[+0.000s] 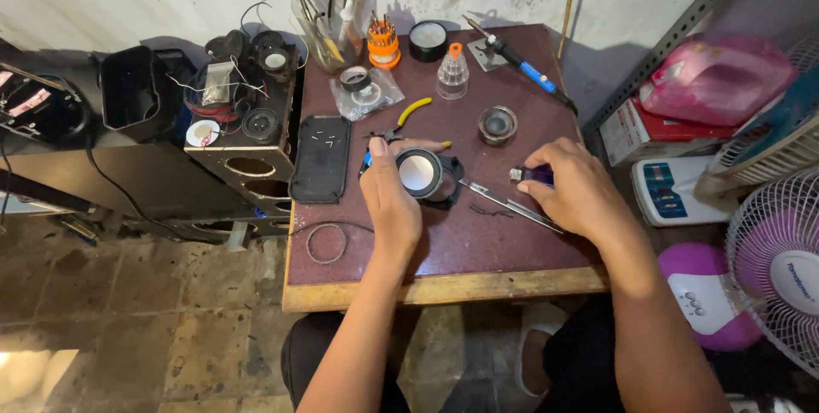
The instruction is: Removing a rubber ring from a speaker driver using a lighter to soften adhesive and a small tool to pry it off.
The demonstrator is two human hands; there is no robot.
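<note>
My left hand rests on the maroon table and grips the side of a small round speaker driver with a silvery cone. My right hand lies to the right and pinches a small dark purple part between thumb and fingers. Metal tweezers lie between the two hands, partly under the right one. Yellow-handled pliers lie just behind the speaker.
Farther back stand a black phone-like slab, a small round speaker, a clear bottle with an orange cap, tape rolls, an orange screwdriver set and a blue soldering iron. A speaker box stands left, fans right.
</note>
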